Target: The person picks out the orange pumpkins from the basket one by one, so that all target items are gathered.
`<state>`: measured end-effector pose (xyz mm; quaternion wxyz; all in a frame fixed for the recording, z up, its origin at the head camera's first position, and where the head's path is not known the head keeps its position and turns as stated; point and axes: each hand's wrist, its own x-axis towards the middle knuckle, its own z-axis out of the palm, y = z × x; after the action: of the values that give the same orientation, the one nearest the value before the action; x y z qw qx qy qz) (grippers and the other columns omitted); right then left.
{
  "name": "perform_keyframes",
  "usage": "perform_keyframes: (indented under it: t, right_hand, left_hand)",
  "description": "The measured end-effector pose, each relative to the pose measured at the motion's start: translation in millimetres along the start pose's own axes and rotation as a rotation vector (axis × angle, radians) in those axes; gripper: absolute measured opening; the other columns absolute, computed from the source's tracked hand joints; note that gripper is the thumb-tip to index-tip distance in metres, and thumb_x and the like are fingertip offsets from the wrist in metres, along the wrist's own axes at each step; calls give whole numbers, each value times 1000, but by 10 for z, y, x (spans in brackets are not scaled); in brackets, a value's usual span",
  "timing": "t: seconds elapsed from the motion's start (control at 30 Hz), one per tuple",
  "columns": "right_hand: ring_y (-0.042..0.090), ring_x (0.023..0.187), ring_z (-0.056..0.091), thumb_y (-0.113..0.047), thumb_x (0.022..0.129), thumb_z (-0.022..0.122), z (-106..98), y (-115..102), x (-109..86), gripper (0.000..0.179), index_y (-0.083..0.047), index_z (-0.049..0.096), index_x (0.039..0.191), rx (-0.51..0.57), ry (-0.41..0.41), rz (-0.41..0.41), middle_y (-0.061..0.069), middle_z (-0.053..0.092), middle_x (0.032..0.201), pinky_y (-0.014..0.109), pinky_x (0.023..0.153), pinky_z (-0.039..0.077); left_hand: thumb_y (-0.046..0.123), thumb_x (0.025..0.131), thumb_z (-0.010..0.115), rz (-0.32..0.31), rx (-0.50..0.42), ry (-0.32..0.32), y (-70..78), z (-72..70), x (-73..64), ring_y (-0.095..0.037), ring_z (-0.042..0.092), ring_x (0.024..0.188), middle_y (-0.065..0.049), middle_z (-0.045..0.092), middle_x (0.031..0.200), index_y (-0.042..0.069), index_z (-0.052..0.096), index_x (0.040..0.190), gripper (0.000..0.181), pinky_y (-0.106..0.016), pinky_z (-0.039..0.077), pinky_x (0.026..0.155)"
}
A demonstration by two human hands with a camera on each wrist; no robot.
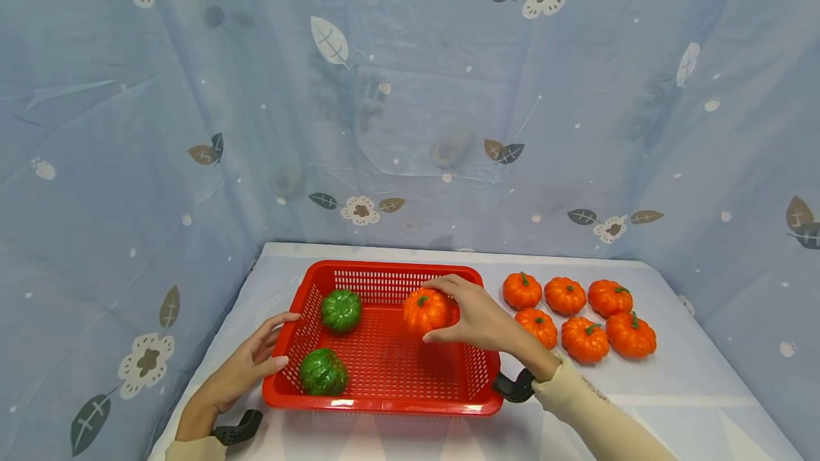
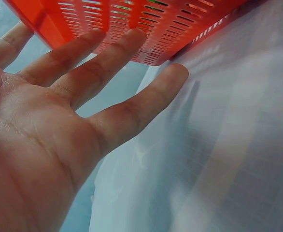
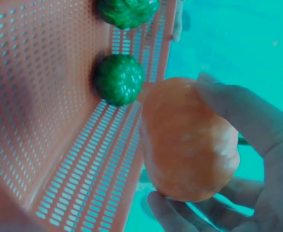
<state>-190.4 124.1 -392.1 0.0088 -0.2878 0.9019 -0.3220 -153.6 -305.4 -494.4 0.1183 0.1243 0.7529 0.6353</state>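
A small orange pumpkin [image 1: 426, 310] is gripped between the thumb and fingers of my right hand [image 1: 470, 311], held above the right half of a red plastic basket [image 1: 384, 406]. The right wrist view shows the pumpkin [image 3: 190, 140] large, with fingertips on its sides. My left hand [image 1: 246, 365] is at the basket's left rim; in the left wrist view its fingers [image 2: 136, 108] are spread, some of them against the slotted wall. Inside the basket, at the left, sit two green pumpkins, a rear one [image 1: 342, 311] and a front one [image 1: 323, 372].
Several orange pumpkins [image 1: 584, 340] stand in two rows on the white table [image 1: 692, 375], to the right of the basket. A blue patterned curtain [image 1: 410, 126] hangs behind the table and along both sides. Each wrist wears a black device [image 1: 514, 386].
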Motion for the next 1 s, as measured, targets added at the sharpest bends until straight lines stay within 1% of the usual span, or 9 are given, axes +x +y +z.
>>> perform_keyframes:
  t: [0.17, 0.23, 0.3, 0.4, 0.47, 0.6, 0.73, 0.9, 1.0]
  right_hand:
    - [25, 117, 58, -43, 78, 90, -68, 71, -83, 80, -20, 56, 147, -43, 38, -20, 3, 52, 142, 45, 89, 57]
    - [23, 116, 58, -40, 77, 90, -95, 101, -119, 80, -20, 56, 147, -40, 50, -18, 2, 52, 139, 44, 91, 56]
    - [21, 113, 59, -39, 76, 91, -124, 129, -158, 79, -19, 58, 145, -25, 59, 1, 1, 52, 136, 41, 88, 57]
    - [17, 108, 60, -44, 74, 92, -170, 165, -222, 80, -17, 58, 141, 8, 65, 45, -1, 55, 133, 34, 83, 57]
    - [16, 104, 61, -48, 72, 92, -192, 199, -265, 81, -18, 57, 139, 45, 65, 75, -2, 59, 129, 33, 80, 57]
    - [16, 103, 64, -51, 71, 92, -221, 278, -340, 83, -18, 57, 139, 131, 64, 97, -3, 64, 123, 37, 86, 59]
    - [16, 113, 62, -51, 74, 91, -238, 351, -402, 86, -16, 55, 144, 141, 64, 101, -5, 62, 131, 42, 98, 55]
    - [21, 121, 61, -49, 74, 91, -272, 416, -487, 87, -19, 53, 147, 151, 72, 139, -2, 56, 143, 45, 102, 53]
    - [25, 122, 61, -47, 75, 91, -296, 461, -557, 86, -22, 52, 147, 145, 86, 139, -1, 55, 144, 50, 102, 52]
  left_hand:
    - [11, 99, 63, -1, 6, 1, 4, 2, 0, -51, 41, 138, -30, 33, 157, 16, 33, 157, 65, -45, 58, 93]
    - [13, 98, 64, -8, 6, 4, 10, 10, 6, -52, 41, 138, -30, 33, 157, 17, 33, 157, 66, -46, 58, 92]
    - [14, 98, 64, -14, 6, 7, 15, 17, 13, -52, 41, 138, -30, 33, 157, 17, 33, 157, 66, -47, 58, 92]
    - [15, 97, 65, -19, 8, 12, 19, 23, 17, -52, 42, 137, -30, 33, 157, 18, 33, 157, 67, -48, 58, 91]
    - [15, 97, 65, -20, 5, 11, 19, 24, 15, -52, 43, 137, -30, 34, 157, 17, 33, 157, 67, -48, 59, 91]
    - [15, 97, 65, -23, 5, 10, 16, 22, 7, -51, 43, 136, -30, 34, 157, 17, 33, 157, 67, -47, 59, 91]
    - [15, 97, 65, -25, 4, 11, 12, 18, -3, -51, 44, 136, -31, 33, 157, 17, 33, 157, 67, -48, 59, 90]
    - [16, 97, 65, -24, 1, 9, 9, 21, -8, -52, 44, 135, -31, 32, 157, 16, 32, 156, 68, -47, 59, 88]
    - [16, 97, 65, -22, 3, 6, 11, 25, -5, -52, 44, 135, -31, 32, 157, 16, 31, 157, 68, -47, 59, 89]
